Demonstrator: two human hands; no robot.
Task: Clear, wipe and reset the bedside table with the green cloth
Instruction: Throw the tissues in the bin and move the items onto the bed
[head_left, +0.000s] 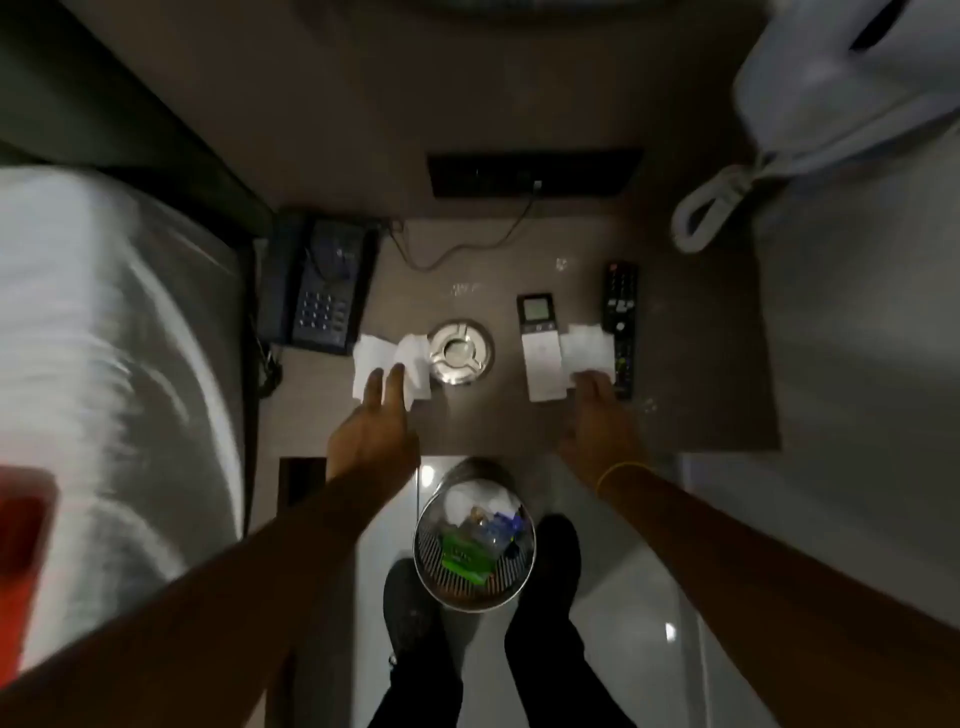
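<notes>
1. Both hands are out over the bench, well apart. Left hand (376, 415) has its fingers spread flat, fingertips resting on the left tissue (387, 371), not pinching it. Right hand (597, 415) reaches to the right tissue (587, 351); fingertips touch its near edge, but whether they have closed on it I cannot tell.

2. Handling call: those tissues look feather-light, soft and crumpled. They should scrunch into a palm easily; best taken with a loose pinch at the near edge, then balled up.

3. At 3 o'clock of the left tissue, touching it, sits the ashtray (461, 351): metallic, rigid, likely the heaviest small piece here. Lift it by the rim, level, in case ash is inside; none is discernible.

4. Right tissue lies between the white remote (540, 348) at its 9 o'clock and the black remote (620, 322) at its 3 o'clock. Both are stiff, slim plastic; grip along the long sides.

5. Telephone (324, 286) sits at 10 o'clock of the left hand, cord trailing along the back of the bench (701, 364). Small white crumbs speckle the surface.

6. Wastebasket (475, 551) waits at 6 o'clock, on the floor between the feet, already holding rubbish, a green packet among it.

7. Green cloth: not identifiable anywhere in view.

8. Writing: blurred throughout; no brand or label readable.
</notes>
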